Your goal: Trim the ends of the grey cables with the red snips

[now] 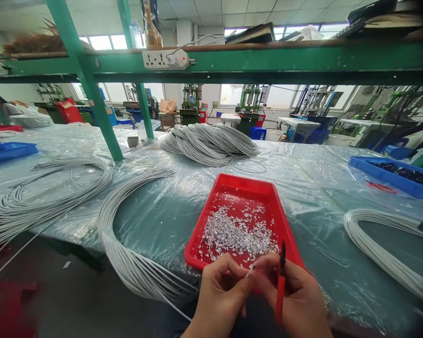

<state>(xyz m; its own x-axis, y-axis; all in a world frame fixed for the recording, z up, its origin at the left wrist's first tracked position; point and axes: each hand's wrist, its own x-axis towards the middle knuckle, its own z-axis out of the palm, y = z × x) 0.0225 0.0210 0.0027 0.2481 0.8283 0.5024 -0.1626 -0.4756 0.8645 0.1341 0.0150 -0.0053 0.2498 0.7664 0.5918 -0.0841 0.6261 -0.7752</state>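
My left hand (222, 293) is closed in a pinch around the tip of a thin grey cable (176, 307), whose length trails from under the hand to the lower left. Close against it, my right hand (296, 295) has its thumb and fingertips at the same tip. Red-handled cutters (280, 291) stand upright in the right hand, dark jaws upward; whether they are open is unclear. Both hands are over the near edge of a red tray (285, 211), which contains many small silvery scraps (232, 234).
Bundles of grey cable lie left (109, 225), far left (102, 173) and right (366, 230). A big cable coil (211, 143) sits behind the tray. Blue trays (384, 169) flank the plastic-covered table (317, 188). A green frame (285, 58) with a power strip (165, 59) crosses above.
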